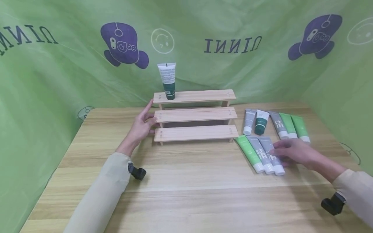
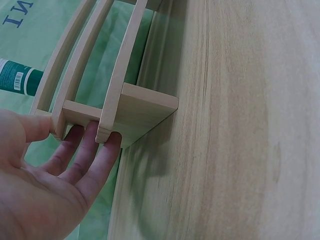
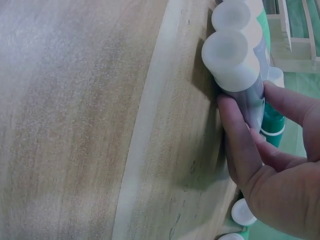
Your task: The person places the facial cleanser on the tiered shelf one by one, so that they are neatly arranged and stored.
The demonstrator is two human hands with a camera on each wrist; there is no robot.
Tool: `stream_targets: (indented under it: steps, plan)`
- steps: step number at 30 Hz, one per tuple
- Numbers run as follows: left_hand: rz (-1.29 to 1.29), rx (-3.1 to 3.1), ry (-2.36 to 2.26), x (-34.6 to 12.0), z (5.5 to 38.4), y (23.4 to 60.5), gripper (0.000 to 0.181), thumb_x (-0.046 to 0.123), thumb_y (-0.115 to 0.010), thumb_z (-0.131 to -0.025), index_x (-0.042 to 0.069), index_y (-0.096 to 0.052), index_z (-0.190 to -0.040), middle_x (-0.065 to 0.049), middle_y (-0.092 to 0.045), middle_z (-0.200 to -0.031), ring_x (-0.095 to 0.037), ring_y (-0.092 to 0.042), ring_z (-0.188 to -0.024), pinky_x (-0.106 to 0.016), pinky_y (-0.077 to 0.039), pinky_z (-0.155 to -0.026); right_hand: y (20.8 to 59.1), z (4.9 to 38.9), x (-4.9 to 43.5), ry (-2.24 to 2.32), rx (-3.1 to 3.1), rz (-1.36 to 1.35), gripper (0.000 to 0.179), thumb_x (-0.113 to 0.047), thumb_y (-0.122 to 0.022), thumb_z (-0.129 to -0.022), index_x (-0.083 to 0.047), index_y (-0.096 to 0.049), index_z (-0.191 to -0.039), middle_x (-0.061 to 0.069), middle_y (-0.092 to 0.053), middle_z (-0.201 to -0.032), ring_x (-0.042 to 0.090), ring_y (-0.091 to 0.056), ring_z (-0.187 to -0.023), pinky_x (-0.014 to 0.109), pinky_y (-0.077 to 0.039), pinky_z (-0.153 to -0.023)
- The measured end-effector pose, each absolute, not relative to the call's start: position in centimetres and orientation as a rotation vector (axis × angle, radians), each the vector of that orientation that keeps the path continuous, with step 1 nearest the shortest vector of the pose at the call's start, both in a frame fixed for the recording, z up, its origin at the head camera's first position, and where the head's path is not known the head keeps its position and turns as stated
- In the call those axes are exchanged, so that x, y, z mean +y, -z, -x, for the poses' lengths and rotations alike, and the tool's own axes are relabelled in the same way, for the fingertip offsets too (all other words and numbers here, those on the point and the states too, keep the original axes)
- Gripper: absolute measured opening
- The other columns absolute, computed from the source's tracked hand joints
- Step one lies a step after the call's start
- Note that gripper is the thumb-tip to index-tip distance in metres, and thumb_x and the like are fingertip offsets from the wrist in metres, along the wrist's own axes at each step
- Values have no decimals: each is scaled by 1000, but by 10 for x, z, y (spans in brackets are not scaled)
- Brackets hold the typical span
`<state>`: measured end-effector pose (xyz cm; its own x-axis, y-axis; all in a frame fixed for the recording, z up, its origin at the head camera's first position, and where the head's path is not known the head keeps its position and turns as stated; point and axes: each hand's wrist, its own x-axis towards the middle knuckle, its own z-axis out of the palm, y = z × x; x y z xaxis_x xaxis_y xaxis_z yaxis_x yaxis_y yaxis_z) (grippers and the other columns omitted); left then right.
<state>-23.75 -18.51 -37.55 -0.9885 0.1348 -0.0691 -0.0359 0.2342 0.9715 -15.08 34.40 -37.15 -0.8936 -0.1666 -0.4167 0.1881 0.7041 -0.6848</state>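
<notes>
A three-step wooden display rack (image 1: 196, 115) stands at the back of the table. My left hand (image 1: 140, 127) holds its left end, thumb at the middle step and fingertips against the wood below, as the left wrist view shows. A white and dark green tube (image 1: 168, 81) stands cap down at the left of the top step. At the right, my right hand (image 1: 295, 152) pinches the edge of a grey tube (image 1: 271, 153) with a white cap, thumb on one face and fingers at its side. Beside that tube lie another grey tube (image 1: 260, 153) and a green tube (image 1: 250, 153).
Behind these lie a small grey tube (image 1: 249, 121), a white and green tube (image 1: 261, 122), a grey tube (image 1: 278, 124) and two green tubes (image 1: 300, 127). A green printed curtain (image 1: 186, 64) encloses the back and sides of the wooden table (image 1: 186, 194).
</notes>
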Motion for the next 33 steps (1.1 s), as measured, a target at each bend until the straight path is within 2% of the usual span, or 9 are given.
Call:
stream_targets:
  steps: [14,26,33]
  plan:
    - [-87,2367,-1864,-185,238,376,74,4,-48,-105,45,-18,-159,-24,-49,-141,-41,-59,-117,-50,-59,-86,368,152,340,1031,2456,-13,72,-29,-73,-93,20,-43,-138,12,-69,-106,20,-66,-85,32,-60,-68]
    - [-75,2351,-1873,-186,237,377,75,4,-48,-105,49,-18,-157,-24,-48,-143,-40,-60,-117,-50,-59,-87,368,151,338,956,2494,-6,79,-37,-74,-91,19,-43,-137,16,-65,-110,20,-63,-86,32,-57,-68]
    - [-81,2340,-1892,-186,237,377,76,3,-48,-104,45,-17,-159,-25,-45,-146,-41,-60,-116,-49,-59,-87,369,150,340,983,2471,-11,78,-35,-75,-91,19,-42,-137,15,-66,-108,21,-64,-84,32,-58,-65]
